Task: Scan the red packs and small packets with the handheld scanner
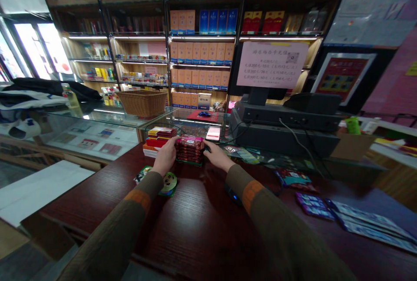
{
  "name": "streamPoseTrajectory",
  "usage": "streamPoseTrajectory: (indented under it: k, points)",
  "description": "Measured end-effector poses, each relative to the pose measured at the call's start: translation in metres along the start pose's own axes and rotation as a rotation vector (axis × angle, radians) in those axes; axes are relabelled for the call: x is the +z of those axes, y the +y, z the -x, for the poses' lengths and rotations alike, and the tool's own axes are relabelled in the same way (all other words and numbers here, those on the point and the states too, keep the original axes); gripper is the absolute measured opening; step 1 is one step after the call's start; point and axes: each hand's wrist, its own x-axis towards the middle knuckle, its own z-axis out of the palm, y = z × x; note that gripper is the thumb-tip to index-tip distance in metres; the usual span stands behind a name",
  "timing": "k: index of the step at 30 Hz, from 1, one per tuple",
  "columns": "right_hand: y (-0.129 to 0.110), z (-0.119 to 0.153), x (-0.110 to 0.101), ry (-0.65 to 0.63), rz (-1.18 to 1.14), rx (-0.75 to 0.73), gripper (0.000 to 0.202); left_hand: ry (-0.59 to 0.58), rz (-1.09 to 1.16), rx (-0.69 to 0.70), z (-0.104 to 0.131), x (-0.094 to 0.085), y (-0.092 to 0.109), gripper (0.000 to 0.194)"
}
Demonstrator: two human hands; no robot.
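Observation:
A stack of dark red snack packets (189, 150) stands on the brown counter (192, 229), with a pink-topped packet uppermost. Against its left side presses my left hand (166, 156), fingers closed on the edge. My right hand (216, 154) grips the right side the same way, thumb near the top. Directly left of the stack is a pile of red, yellow and white boxes or booklets (159, 138). Under my left wrist lie green packets with a cartoon face (169, 183), partly covered by the sleeve. The undersides of the fingers are hidden behind the stack.
Right of my arm lie a red-blue packet (296, 180), purple packets (313, 205) and long blue-white packets (368, 222). A dark register (286, 129) with a monitor stands behind. A wicker basket (143, 102) sits on the glass case; a small black device (233, 195) is beside my right forearm.

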Motion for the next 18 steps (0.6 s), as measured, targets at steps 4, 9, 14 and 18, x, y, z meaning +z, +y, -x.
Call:
streamPoseTrajectory:
  k: [4,9,14,18]
  points:
    - [0.004,0.007,-0.006,0.017,0.017,0.010,0.059,0.067,-0.068,0.000,0.002,-0.001,0.011,0.050]
    - [0.012,0.020,-0.016,0.037,0.009,0.036,0.057,0.212,-0.209,0.055,0.003,-0.001,0.034,0.043]
    - [0.024,0.036,-0.028,0.071,-0.019,0.041,0.057,0.198,-0.190,0.088,0.002,0.006,0.055,0.044]
    - [0.038,0.050,-0.038,0.091,-0.003,0.041,0.054,0.127,-0.163,0.134,0.000,0.022,0.070,0.046]
